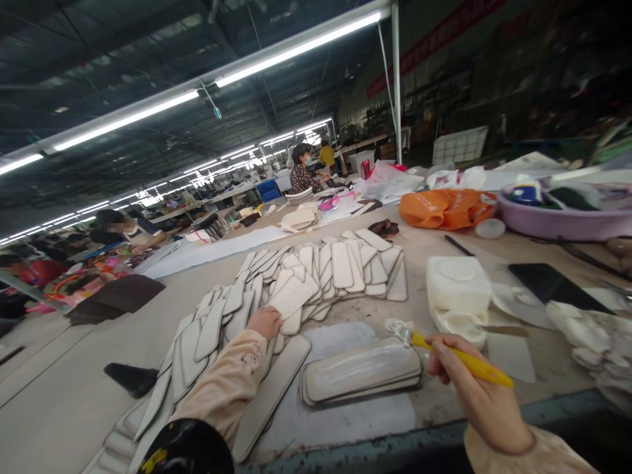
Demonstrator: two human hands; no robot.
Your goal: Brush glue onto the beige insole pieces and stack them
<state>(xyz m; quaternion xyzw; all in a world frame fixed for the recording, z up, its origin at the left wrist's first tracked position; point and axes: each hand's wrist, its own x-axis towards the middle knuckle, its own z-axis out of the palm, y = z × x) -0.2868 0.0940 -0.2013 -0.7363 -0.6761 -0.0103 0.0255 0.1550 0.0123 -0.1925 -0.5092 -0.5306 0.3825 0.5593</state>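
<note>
My right hand (471, 382) is closed round the yellow handle of a glue brush (419, 338), whose bristles are coated in white paste. Left of the brush lies a small stack of rounded, off-white flat panels (363, 372), its top one streaked with wet white. Over on the left, my left hand (265, 322) has its fingers on a pale panel (293, 296) at the edge of a big spread of overlapping panels (340, 266); its fingertips are partly hidden. Behind the brush stands a cut-open white plastic jug (459, 296) with paste in its lower opening.
A lilac basin (563, 220) and an orange bag (447, 209) stand at the back right. Near the jug are a black flat slab (557, 286) and a crumpled cloth (592, 336). A dark pointed object (129, 378) lies left. Co-workers sit farther off.
</note>
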